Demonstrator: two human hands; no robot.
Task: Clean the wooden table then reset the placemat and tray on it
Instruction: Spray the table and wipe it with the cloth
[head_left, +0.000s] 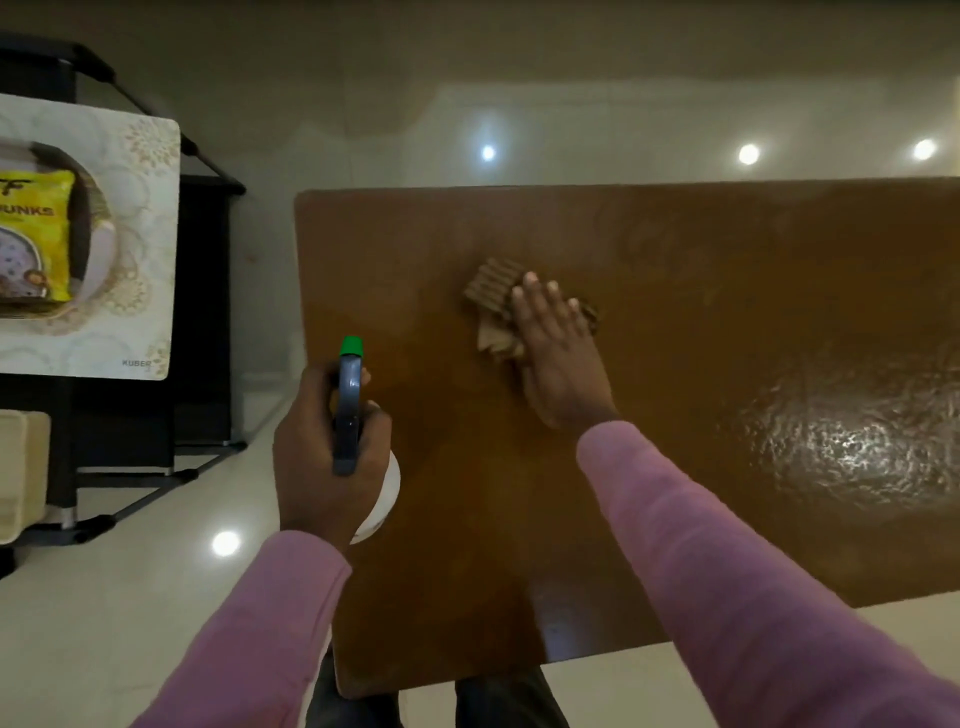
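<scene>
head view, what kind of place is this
Probably a home dining or living room: a wooden table, a glossy tiled floor, and a placemat and yellow snack packet at the left.

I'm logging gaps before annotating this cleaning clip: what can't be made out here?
Head view only.
The spray bottle: white body mostly hidden behind the left hand; any label unreadable.
The cloth: partly under the right hand, so its full shape is hidden.
The placemat and yellow packet: cut off by the left frame edge.
The wooden table: right end runs past the frame edge.
</scene>
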